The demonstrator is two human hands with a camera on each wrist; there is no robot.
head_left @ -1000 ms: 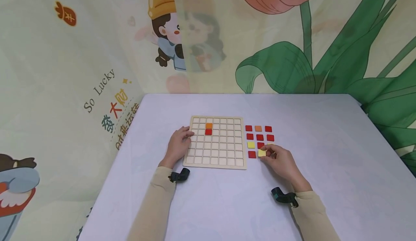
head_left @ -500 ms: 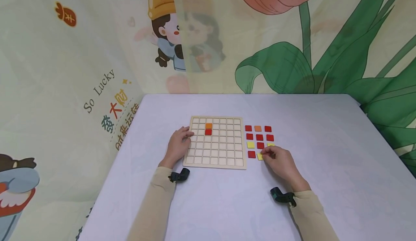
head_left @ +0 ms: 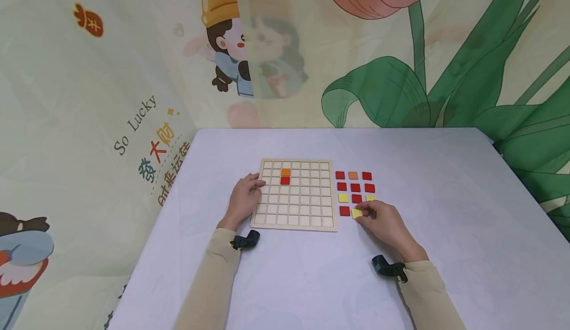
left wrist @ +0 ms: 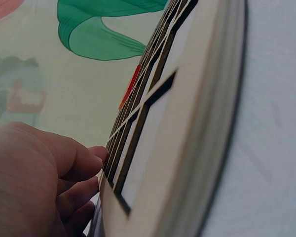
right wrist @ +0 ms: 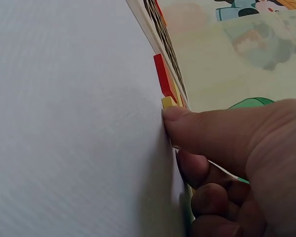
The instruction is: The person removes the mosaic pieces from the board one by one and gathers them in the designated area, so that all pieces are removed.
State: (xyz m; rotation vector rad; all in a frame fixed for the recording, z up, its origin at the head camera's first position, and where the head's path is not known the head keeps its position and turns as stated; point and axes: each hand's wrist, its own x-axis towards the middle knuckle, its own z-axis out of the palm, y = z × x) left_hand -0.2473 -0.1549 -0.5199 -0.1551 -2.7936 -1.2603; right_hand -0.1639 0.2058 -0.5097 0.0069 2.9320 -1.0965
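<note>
In the head view, a wooden grid board (head_left: pixel 296 204) lies on the table. Along its left edge rests my left hand (head_left: pixel 243 195), its fingertips at the frame; the left wrist view shows the thumb (left wrist: pixel 76 160) right by the rim. My right hand (head_left: pixel 385 221) is to the right of the board, pinching a yellow square tile (head_left: pixel 356 213) between thumb and fingers. Close up, the tile's yellow corner (right wrist: pixel 167 101) peeks out past the thumb, next to a red tile (right wrist: pixel 164 76). An orange tile (head_left: pixel 286 172) and a red tile (head_left: pixel 285 180) sit in the grid.
Right of the board, red, orange and yellow tiles (head_left: pixel 355 187) lie in loose rows on the white tabletop (head_left: pixel 303 280). Another yellow tile (head_left: pixel 371 198) is partly behind the right hand. A printed cloth (head_left: pixel 285 112) hangs behind the table.
My right hand has brought the yellow tile slightly down and left, into the nearest row beside a red tile. The left hand has stayed put.
</note>
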